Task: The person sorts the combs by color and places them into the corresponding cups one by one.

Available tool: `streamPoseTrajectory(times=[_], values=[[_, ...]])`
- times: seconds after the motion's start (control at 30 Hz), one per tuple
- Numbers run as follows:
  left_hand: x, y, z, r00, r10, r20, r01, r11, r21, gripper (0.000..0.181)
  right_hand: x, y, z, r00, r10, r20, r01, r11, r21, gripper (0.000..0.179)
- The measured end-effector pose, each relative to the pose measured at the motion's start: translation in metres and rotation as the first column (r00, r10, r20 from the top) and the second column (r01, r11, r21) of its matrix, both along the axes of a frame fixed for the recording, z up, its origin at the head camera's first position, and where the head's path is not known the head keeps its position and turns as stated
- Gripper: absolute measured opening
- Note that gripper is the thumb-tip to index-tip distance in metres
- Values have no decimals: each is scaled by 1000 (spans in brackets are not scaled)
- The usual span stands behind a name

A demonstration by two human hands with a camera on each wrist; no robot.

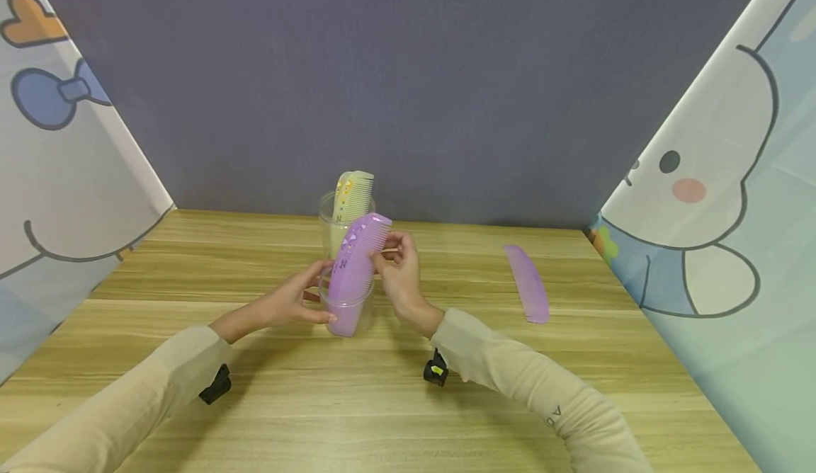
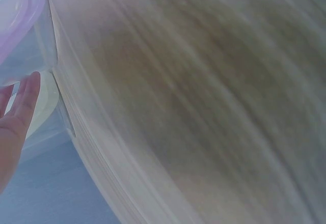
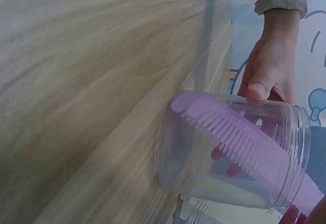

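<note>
A clear jar [image 1: 326,310] stands on the table, and my left hand [image 1: 290,299] holds its side, thumb in front and fingers behind. A purple comb [image 1: 357,264] leans inside this jar, its upper part above the rim. My right hand [image 1: 403,275] pinches the toothed edge of that comb between thumb and fingers. In the right wrist view the comb's lower end [image 3: 191,104] is near the jar's bottom. Directly behind stands another clear jar [image 1: 326,229] with pale yellow comb [image 1: 352,197] teeth showing above its rim.
Another purple comb [image 1: 528,285] lies flat on the wooden table [image 1: 306,402] to the right. A dark grey panel [image 1: 395,90] rises behind the table. Printed cartoon sheets [image 1: 701,246] stand along both sides.
</note>
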State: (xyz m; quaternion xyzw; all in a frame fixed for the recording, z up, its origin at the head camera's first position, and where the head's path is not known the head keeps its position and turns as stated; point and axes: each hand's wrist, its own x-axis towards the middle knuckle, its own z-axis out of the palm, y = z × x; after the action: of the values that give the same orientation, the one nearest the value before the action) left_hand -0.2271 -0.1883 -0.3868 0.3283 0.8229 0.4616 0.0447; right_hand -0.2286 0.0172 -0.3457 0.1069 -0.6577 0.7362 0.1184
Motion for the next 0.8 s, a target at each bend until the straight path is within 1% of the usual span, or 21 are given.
streamPoseTrajectory(times=[0.07, 0.13, 0.33, 0.47, 0.63, 0.8], values=[[0, 0, 0, 1000, 0, 1, 0, 1000, 1, 84, 0, 0, -1, 1000, -4, -9, 4, 1000, -5, 31], [0, 0, 0, 1000, -3, 0, 3, 1000, 2, 84, -1, 0, -1, 1000, -4, 0, 4, 1000, -11, 31], [0, 0, -1, 1000, -7, 7, 7, 1000, 5, 84, -4, 0, -1, 998, 0, 60, 1, 1000, -14, 32], [0, 0, 0, 1000, -6, 9, 6, 1000, 6, 84, -5, 1, -1, 997, 12, 76, -10, 1000, -23, 34], [0, 0, 0, 1000, 0, 18, 0, 1000, 10, 85, -7, 3, 0, 997, 32, 64, -31, 999, -24, 35], [0, -1, -1, 1000, 2, 25, -2, 1000, 7, 85, -7, 6, 1, 997, 55, 50, -55, 998, -5, 34]])
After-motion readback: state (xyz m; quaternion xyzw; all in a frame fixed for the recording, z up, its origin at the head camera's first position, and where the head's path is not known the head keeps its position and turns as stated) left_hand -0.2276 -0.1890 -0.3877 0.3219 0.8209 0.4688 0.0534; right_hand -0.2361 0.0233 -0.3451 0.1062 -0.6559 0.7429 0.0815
